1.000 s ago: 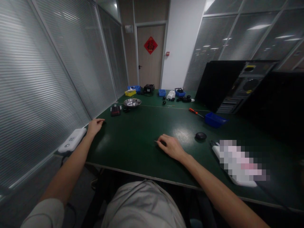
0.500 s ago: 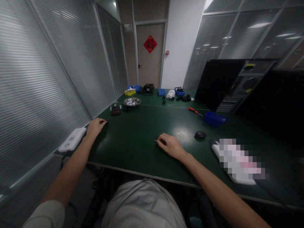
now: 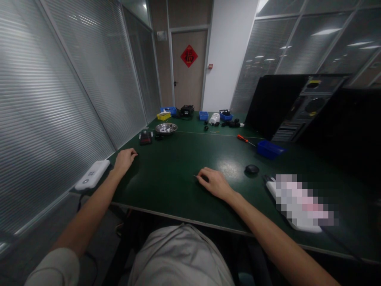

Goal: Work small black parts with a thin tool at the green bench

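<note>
Two hands rest on the green worktop. Right hand, centre of frame, lies knuckles up with its fingers curled in; a thin pin-like piece pokes out to the left from under the fingertips, flat on the worktop, so the fingers seem pinched on its near end, though the hold itself is hidden. Left hand, left of centre, lies palm down near the worktop's left edge, fingers loosely bent, touching the surface and holding nothing that shows. A white flat device lies just beside that wrist at the edge.

Right of the right hand: a small black round knob, apart from the fingers; beyond it a blue tray and a red-handled screwdriver. Lower right, a white board, partly blurred out. Upper centre: a metal bowl, a small black box, more blue and yellow trays too small to read. A black computer case stands at the right.
</note>
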`<state>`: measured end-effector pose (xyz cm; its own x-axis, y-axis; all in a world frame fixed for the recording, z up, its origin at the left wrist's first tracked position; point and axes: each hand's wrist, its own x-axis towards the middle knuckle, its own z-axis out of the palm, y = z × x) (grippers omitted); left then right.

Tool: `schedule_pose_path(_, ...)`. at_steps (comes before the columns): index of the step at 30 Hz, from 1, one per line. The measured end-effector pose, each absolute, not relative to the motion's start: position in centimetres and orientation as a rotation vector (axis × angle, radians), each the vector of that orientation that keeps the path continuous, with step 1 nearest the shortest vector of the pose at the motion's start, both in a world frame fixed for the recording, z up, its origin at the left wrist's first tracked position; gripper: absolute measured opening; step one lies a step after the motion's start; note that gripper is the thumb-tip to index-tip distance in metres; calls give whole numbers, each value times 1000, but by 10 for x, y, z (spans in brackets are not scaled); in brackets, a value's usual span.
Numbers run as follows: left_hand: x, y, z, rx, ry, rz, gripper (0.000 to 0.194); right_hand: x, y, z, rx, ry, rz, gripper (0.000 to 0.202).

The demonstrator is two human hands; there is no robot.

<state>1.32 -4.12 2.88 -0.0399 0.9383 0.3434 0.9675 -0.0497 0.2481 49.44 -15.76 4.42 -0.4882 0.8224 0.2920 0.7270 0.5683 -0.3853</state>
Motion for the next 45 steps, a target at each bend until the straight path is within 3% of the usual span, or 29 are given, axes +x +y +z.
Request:
schedule_pose_path(13, 242, -91, 41, -3323, -1099, -986, 24, 499, -158, 44, -1333, -2295, 227, 21)
schedule_pose_path(18, 245, -98, 33, -3374, -1195, -1049, 24, 499, -157, 42, -1349, -2328, 203, 20)
schedule_pose_path(23, 243, -101, 33, -3369, -1262, -1056, 38, 495, -156, 41, -1378, -2335, 170, 20)
schedule_pose_path(29, 245, -106, 36, -3397, -1085, -1052, 25, 496, -158, 43, -1352, -2370, 176, 20)
schedule_pose_path(40, 245, -102, 32, -3400, -1295, -1228, 24, 494, -158, 41, -1272, -2344, 237, 24)
schedule_pose_path(45, 249, -106, 34, -3416, -1157, -1156, 23, 492, -161, 44, -1278, -2420, 165, 22)
